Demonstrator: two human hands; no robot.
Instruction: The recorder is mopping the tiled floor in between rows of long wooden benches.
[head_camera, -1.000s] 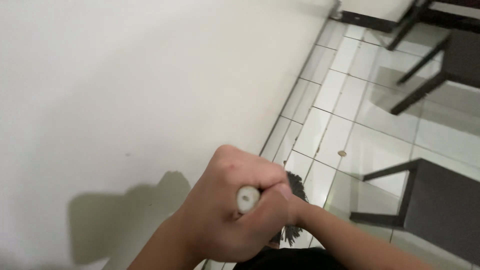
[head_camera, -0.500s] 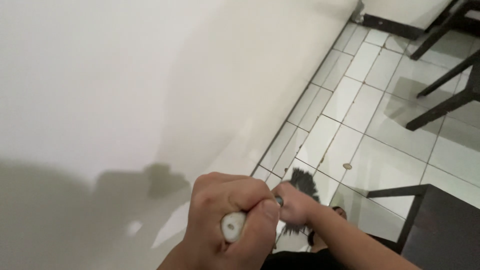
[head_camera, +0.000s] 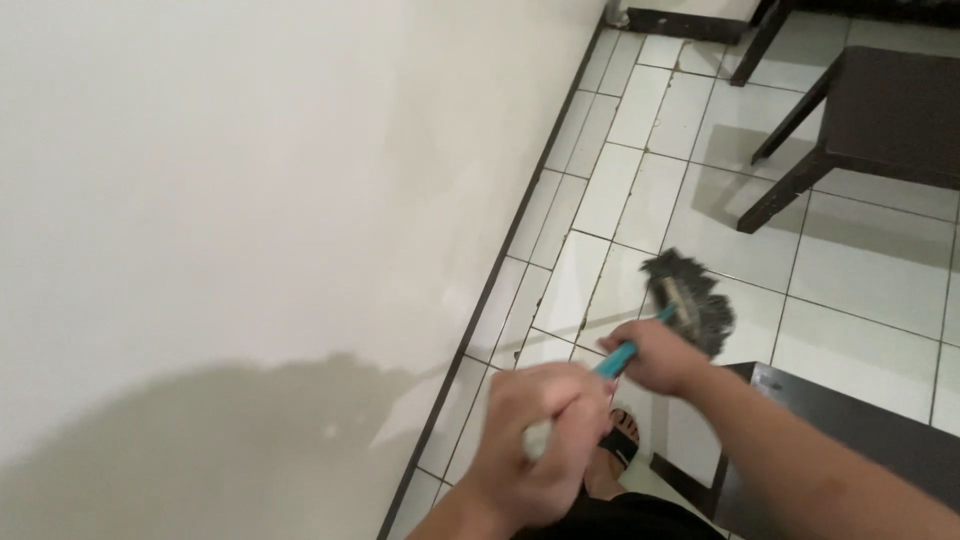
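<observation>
Both my hands hold a broom with a teal handle (head_camera: 612, 361). My left hand (head_camera: 535, 450) is closed around the white upper end of the handle, close to the camera. My right hand (head_camera: 652, 357) grips the handle lower down, just above the dark grey bristle head (head_camera: 688, 298). The bristles rest on the white tiled floor (head_camera: 735, 230) a short way out from the wall. The image is blurred by motion.
A white wall (head_camera: 250, 200) fills the left side, with a dark skirting line along its base. A dark chair or table (head_camera: 880, 110) stands at the upper right. Another dark piece of furniture (head_camera: 830, 420) is beside my right arm. My sandalled foot (head_camera: 615, 455) shows below.
The view has swung right and the broom head has moved out from near my hands onto the tiles farther from me. My right hand has slid away from my left.
</observation>
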